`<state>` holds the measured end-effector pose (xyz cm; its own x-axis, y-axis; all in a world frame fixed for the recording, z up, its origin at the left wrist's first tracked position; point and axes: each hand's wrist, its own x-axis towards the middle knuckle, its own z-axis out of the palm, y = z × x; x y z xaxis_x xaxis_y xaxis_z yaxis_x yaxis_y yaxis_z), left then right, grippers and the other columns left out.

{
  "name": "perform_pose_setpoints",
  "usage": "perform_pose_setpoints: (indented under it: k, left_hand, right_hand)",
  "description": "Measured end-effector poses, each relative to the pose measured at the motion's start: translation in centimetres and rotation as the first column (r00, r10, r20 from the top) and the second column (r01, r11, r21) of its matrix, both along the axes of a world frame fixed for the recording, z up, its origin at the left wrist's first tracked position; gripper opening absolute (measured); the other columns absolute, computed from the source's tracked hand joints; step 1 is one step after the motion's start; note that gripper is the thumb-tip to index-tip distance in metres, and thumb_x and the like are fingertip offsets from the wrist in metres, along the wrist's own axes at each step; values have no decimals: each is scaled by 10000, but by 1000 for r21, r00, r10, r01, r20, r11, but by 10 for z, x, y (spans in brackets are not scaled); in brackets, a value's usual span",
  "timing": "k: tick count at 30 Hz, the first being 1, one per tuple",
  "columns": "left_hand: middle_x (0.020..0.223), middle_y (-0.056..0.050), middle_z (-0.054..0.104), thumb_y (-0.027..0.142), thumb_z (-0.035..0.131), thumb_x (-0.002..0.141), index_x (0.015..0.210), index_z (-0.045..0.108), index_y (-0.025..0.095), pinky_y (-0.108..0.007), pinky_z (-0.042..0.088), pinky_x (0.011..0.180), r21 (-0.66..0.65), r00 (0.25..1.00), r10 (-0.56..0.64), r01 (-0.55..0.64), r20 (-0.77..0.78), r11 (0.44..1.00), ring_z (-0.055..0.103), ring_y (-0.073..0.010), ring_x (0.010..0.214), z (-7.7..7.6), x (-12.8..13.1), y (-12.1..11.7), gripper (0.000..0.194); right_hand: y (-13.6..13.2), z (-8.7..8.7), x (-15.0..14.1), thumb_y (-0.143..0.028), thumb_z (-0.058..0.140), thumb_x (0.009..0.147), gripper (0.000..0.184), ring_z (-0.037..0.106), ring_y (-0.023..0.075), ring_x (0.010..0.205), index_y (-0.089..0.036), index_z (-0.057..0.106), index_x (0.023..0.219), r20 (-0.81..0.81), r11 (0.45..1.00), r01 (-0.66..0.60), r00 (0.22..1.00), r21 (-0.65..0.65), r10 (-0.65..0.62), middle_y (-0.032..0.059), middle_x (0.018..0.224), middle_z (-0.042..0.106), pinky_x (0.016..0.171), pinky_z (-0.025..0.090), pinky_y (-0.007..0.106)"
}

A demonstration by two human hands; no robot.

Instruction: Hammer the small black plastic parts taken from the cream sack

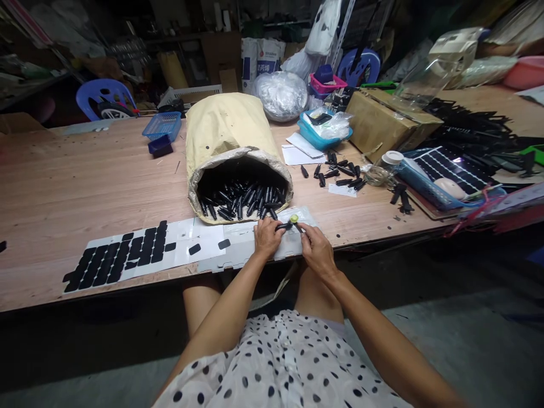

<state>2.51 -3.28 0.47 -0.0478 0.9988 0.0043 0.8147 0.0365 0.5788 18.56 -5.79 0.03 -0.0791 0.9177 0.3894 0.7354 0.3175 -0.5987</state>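
At the table's front edge, my left hand (268, 238) pinches a small black cylindrical part (284, 225). Opposite it, my right hand (317, 249) is closed on a thin dark piece (299, 228) whose kind I cannot make out. Between the two hands sits a small yellow-green round thing (294, 218); whether it is joined to either piece is unclear. Just beyond my hands, a beige sack (232, 122) lies on its side, its mouth facing me. Many black cylindrical parts (240, 204) fill the lower part of its opening. Under my hands lies a grey board (238, 258).
White sheets with black rounded pads (100, 263) lie to the left. Loose black parts (340, 173) are scattered right of the sack, near a cardboard box (382, 122). A blue basket (164, 126) and a blue tray (457, 192) stand farther off.
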Motion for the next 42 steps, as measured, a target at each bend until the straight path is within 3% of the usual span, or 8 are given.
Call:
perform_pose_setpoints:
  k: [8,13,19,29,32,35,39,42]
  left_hand:
    - [1103,-41,651,272,642,904,1068,726,290,-376,406,926,-16,1000,11,-11,-5,1000,527,-246,1091,4,3,-2,185]
    - [1107,-41,656,266,677,882,1057,722,278,-382,403,954,-22,1000,14,-14,0,1000,531,-249,1116,8,6,-2,181]
    - [1112,-44,647,309,689,884,1050,714,260,-374,392,971,-47,1000,7,-6,15,999,528,-239,1128,10,7,-4,175]
    - [1106,-59,662,285,530,965,1098,654,233,-363,442,947,91,993,-91,83,79,992,580,-222,1068,4,1,-17,189]
    - [1044,-79,687,334,511,972,1130,656,222,-343,482,918,174,937,-316,289,151,941,627,-213,999,-10,-5,-60,242]
    - [970,-74,715,399,541,949,1113,690,239,-333,514,875,100,866,-455,444,208,891,663,-206,907,-36,-15,-110,273]
    - [1059,-44,742,338,552,924,1149,690,263,-325,531,907,-254,951,-151,222,271,941,687,-211,970,-74,-31,-139,274]
    - [1202,-40,724,252,536,915,1192,673,266,-344,502,1009,-484,982,70,24,175,875,657,-224,1140,-98,-40,-124,310]
  right_hand:
    - [-3,-4,-8,-221,406,941,383,650,207,972,-265,683,1202,4,998,-55,998,-32,55,65,1058,714,885,532,336]
    - [30,2,10,-213,435,926,388,612,220,931,-227,677,1228,93,991,135,987,-8,-134,84,1025,676,856,488,331]
    - [80,1,30,-185,498,902,352,538,225,896,-234,719,1172,339,924,371,884,-88,-323,87,948,605,751,393,310]
    - [80,-10,20,-202,463,921,348,521,263,942,-182,671,1200,460,904,427,806,-16,-372,138,1014,590,678,329,324]
    - [81,-11,20,-211,460,915,342,523,271,931,-171,660,1189,457,908,419,807,3,-374,144,996,586,674,333,330]
    - [81,-11,20,-209,450,913,346,527,281,939,-164,653,1190,458,907,421,806,4,-375,153,1005,588,672,335,337]
    - [80,-10,19,-206,440,916,350,529,285,946,-155,645,1195,468,906,424,802,-8,-372,159,1021,591,676,335,341]
    - [80,-10,18,-207,445,918,348,527,287,953,-158,634,1206,477,904,427,798,-18,-367,159,1030,588,680,338,340]
